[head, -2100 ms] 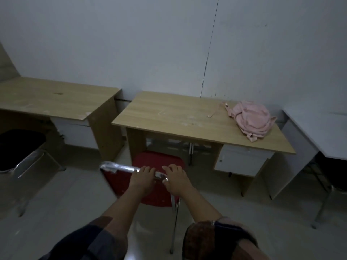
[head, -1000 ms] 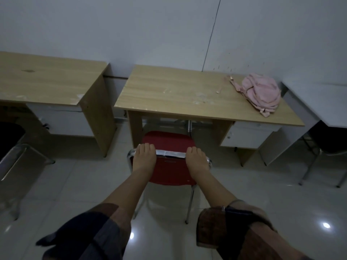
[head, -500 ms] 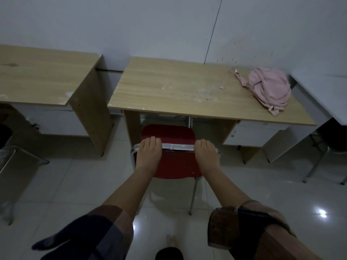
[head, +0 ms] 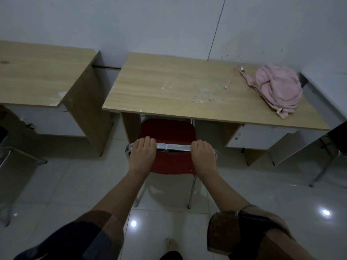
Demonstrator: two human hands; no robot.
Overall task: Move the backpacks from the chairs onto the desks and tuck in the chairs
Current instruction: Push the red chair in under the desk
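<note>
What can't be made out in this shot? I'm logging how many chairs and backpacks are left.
Head view only:
- Red chair: seat front hidden under the desk.
- Fingertips of the left hand and right hand: curled over the chrome backrest rail.
- Dark chairs at both edges: cropped, seats unseen.
- Pink backpack: only one visible.

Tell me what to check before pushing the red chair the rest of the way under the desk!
1. Left hand grips the shiny metal top rail of the red chair: ok.
2. Right hand grips the same rail: ok.
3. Red seat lined up with the gap under the light wooden desk: ok.
4. Pink fabric backpack already on the desk, not on the seat: ok.
5. Nothing blocking under the desk: cannot tell, too dark.
</note>
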